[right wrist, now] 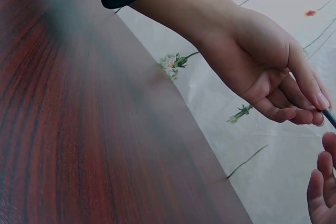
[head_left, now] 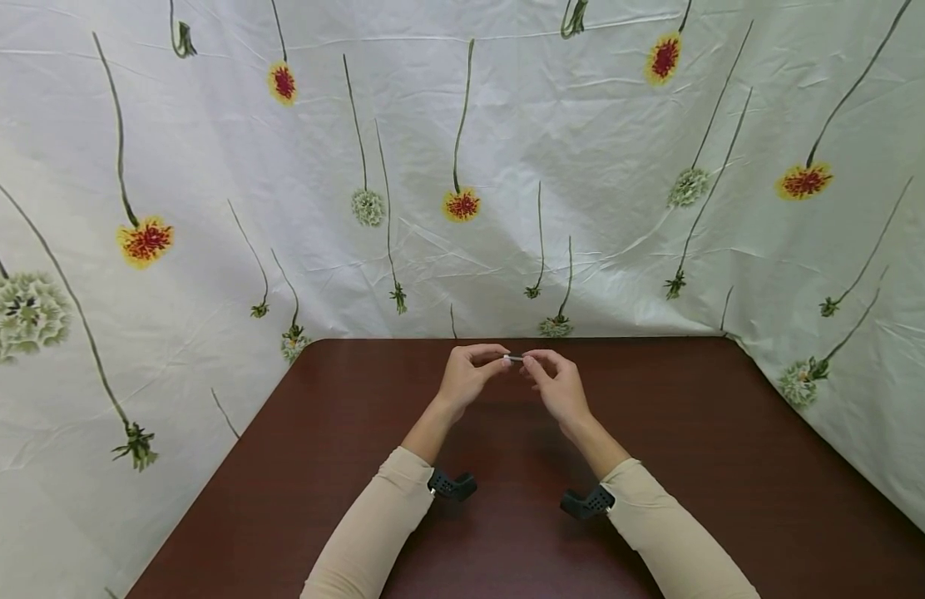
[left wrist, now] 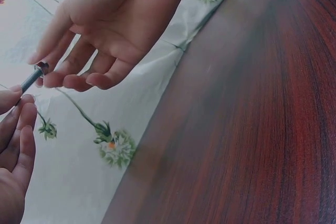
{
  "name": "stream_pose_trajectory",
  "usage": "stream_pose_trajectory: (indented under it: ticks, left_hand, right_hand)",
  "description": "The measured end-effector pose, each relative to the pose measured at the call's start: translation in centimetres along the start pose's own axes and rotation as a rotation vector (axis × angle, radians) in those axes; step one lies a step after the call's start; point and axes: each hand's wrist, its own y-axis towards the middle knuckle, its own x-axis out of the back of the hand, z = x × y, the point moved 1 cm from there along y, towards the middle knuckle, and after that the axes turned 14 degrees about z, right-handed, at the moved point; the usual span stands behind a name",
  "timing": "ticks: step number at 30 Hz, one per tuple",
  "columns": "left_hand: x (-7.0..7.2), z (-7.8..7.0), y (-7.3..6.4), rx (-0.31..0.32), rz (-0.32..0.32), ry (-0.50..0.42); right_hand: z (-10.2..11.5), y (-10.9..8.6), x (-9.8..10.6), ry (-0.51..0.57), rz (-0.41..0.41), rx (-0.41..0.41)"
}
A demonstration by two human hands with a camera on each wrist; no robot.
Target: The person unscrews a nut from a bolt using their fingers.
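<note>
A small dark metal bolt (head_left: pixel 516 358) is held between both hands above the far part of the table. My left hand (head_left: pixel 465 378) pinches one end between thumb and fingers. Thumb and fingertips of my right hand (head_left: pixel 561 389) pinch the other end. In the left wrist view, the threaded shaft of the bolt (left wrist: pixel 30 80) shows between the hands, its wider end at the right fingertips; whether a nut sits there I cannot tell. The right wrist view catches a short stretch of the bolt (right wrist: pixel 329 116) at its right edge, beside the left thumb.
A dark reddish-brown wooden table (head_left: pixel 343 416) lies under the hands. White cloth with printed flowers (head_left: pixel 403 249) hangs behind it and along both sides. Black straps (head_left: pixel 452 486) sit around both wrists, over light sleeves (head_left: pixel 376 532).
</note>
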Motion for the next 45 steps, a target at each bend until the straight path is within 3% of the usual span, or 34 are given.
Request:
stream_pose_trajectory:
  ticks: [6, 12, 19, 33, 40, 45]
  left_hand:
    - [0.0, 0.0, 0.1, 0.001, 0.006, -0.006]
    - [0.0, -0.1, 0.1, 0.014, 0.005, -0.017]
    - [0.0, -0.1, 0.1, 0.018, 0.004, -0.016]
    - [0.0, 0.0, 0.0, 0.024, 0.015, -0.005]
    - [-0.6, -3.1, -0.7, 0.038, 0.039, -0.037]
    - [-0.6, -2.8, -0.8, 0.02, 0.034, -0.011]
  right_hand:
    - [0.0, 0.1, 0.0, 0.022, 0.018, 0.045]
    - [0.0, 0.1, 0.0, 0.022, 0.002, 0.014]
    - [-0.1, 0.1, 0.1, -0.007, 0.007, 0.045]
    - [0.7, -0.1, 0.0, -0.013, -0.029, 0.032]
    - [0.2, 0.0, 0.1, -0.014, -0.019, 0.051]
    - [0.1, 0.0, 0.0, -0.011, -0.04, 0.027]
